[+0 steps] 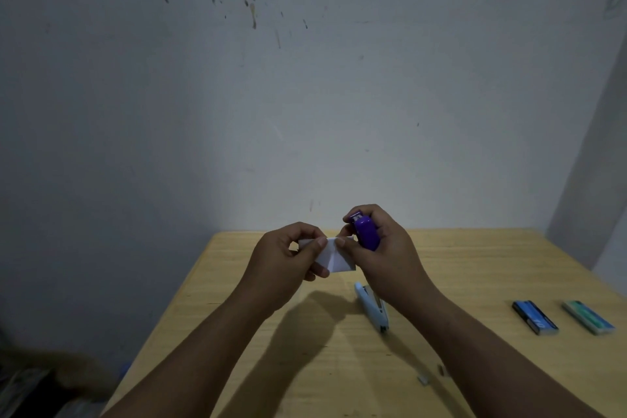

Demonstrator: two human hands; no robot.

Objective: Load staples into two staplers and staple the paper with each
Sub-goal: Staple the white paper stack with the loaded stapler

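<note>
Held: our left hand (283, 254) pinches the folded paper (334, 260) above the table (475, 268); our right hand (380, 248) grips the purple stapler (366, 232), thumb on the paper. At 5 o'clock of the paper, the pale stapler (373, 307) lies flat. At 3 o'clock, two staple boxes (534, 317), well apart from both hands.

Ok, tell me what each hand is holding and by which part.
The left hand pinches the folded white paper by its left edge. The right hand wraps around the body of the purple stapler, its thumb touching the paper's right edge.
</note>
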